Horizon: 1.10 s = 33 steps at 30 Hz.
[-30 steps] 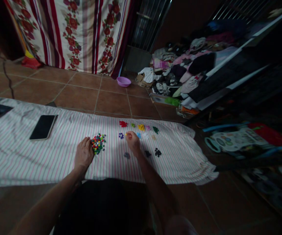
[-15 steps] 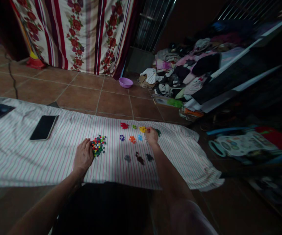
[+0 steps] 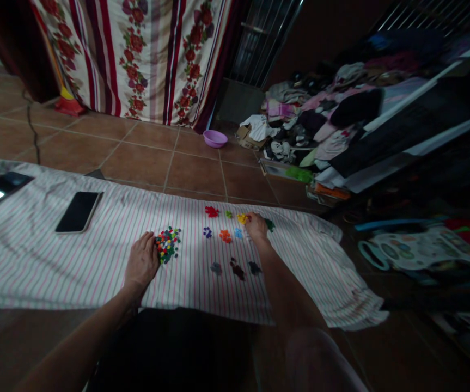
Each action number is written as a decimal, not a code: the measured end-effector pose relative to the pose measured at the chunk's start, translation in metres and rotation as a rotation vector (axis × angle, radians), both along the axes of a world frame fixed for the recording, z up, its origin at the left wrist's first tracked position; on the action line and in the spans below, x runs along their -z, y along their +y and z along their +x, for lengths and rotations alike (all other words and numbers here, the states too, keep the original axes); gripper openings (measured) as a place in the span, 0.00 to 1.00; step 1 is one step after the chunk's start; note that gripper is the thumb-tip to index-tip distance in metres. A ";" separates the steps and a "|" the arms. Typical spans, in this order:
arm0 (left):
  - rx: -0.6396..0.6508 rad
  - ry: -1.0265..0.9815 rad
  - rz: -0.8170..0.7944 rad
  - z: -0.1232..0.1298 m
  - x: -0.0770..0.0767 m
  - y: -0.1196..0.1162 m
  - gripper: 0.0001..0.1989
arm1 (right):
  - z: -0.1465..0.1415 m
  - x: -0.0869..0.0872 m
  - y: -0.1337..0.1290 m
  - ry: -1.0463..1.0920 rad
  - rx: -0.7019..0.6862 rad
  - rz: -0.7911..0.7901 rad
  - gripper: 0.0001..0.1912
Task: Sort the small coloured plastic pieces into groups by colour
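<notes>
My left hand (image 3: 142,260) lies flat on the striped cloth (image 3: 108,261), its fingertips against a loose heap of small mixed-colour pieces (image 3: 168,244). At the right edge of the small yellow pile (image 3: 242,219), my right hand (image 3: 256,226) has its fingers pinched together; whatever is between them is hidden. Around it are sorted piles: red (image 3: 211,211), light green (image 3: 229,214), dark green (image 3: 269,224), purple (image 3: 207,232), orange (image 3: 225,236) and light blue (image 3: 238,233). Nearer to me sit grey (image 3: 216,268), dark brown (image 3: 237,269) and black (image 3: 254,267) piles.
A phone (image 3: 78,212) and a dark, shiny flat device (image 3: 0,191) rest on the cloth's left part. Beyond its far edge, a purple basin (image 3: 215,139) stands on the tiled floor, near heaped clothes (image 3: 308,114). A floral curtain (image 3: 153,60) hangs behind.
The whole view has shifted slightly, moving things a little rightward. My right hand stays at the yellow pile, and my left hand stays beside the mixed heap.
</notes>
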State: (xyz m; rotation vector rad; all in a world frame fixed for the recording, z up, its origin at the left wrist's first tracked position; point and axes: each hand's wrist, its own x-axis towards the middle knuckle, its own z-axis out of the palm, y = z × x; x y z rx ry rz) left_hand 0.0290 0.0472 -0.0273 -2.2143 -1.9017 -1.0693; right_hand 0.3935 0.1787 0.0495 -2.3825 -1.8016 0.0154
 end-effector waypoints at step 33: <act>-0.043 -0.053 -0.120 0.002 -0.005 0.000 0.20 | -0.185 0.038 -0.090 0.668 -0.747 0.172 0.10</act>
